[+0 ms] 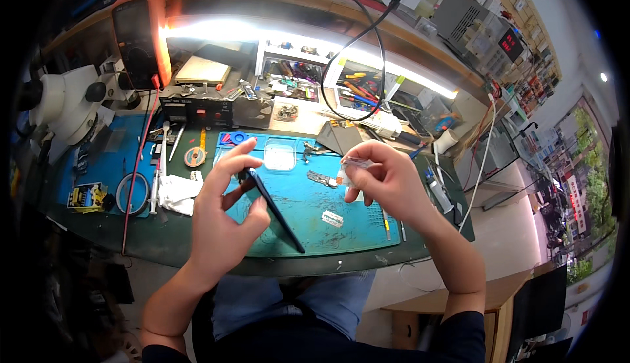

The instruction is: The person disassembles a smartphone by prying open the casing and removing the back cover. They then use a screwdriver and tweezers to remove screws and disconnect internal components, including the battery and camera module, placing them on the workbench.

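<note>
My left hand (pixel 226 212) grips a dark, thin smartphone (pixel 279 215) near its upper end, between the thumb and the fingers. The phone is tilted and seen almost edge-on, its lower end over the front of the blue-green work mat (pixel 302 232). My right hand (pixel 380 179) pinches a small clear plastic packet (pixel 346 171) with an orange mark; part of it is hidden by the fingers. On the mat below lies a razor blade (pixel 332 218). A dark metallic phone part (pixel 321 179) rests just left of my right hand. Behind the phone sits a clear square box (pixel 280 155).
Left of the mat are a crumpled white cloth (pixel 177 194), a solder spool (pixel 195 157), and a roll of tape (pixel 133 194). An orange multimeter (pixel 139 41) stands at back left, beside a white microscope (pixel 65 104). A black cable (pixel 323 78) loops down over the tool trays.
</note>
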Motion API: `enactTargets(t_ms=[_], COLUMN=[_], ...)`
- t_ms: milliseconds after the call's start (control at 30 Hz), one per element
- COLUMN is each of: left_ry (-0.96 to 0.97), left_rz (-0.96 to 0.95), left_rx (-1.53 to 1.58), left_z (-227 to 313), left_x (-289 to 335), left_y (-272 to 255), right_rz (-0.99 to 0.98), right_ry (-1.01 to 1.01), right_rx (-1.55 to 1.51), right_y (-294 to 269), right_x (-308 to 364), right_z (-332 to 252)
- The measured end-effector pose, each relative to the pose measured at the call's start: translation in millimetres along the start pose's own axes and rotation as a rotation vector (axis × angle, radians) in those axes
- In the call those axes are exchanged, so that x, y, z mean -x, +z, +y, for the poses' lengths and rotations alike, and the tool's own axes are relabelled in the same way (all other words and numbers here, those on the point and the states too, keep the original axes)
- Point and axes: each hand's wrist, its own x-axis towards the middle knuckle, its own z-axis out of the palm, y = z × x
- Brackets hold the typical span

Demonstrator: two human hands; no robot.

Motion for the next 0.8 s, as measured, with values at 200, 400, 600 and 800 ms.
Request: enactTargets(t_ms=[200,400,600,800], left_ry=[0.067,0.081,0.09,0.114], left_rz=[0.022,0.017,0.007,0.03], left_rx=[-0.069,-0.088,-0.124,-0.159], left_z=[-9,-8,-3,0], left_x=[-13,-15,-14,-9], left_y=[8,13,16,18], right_rz=[0.298,0.392,0.389,0.612], right_ry=[-0.359,-0.234,-0.394,-0.685], right_rx=[0.199,0.077,0.175,0.146], right_y=[9,-6,25,112], right_x=[-9,2,29,34], right_z=[22,24,20,24])
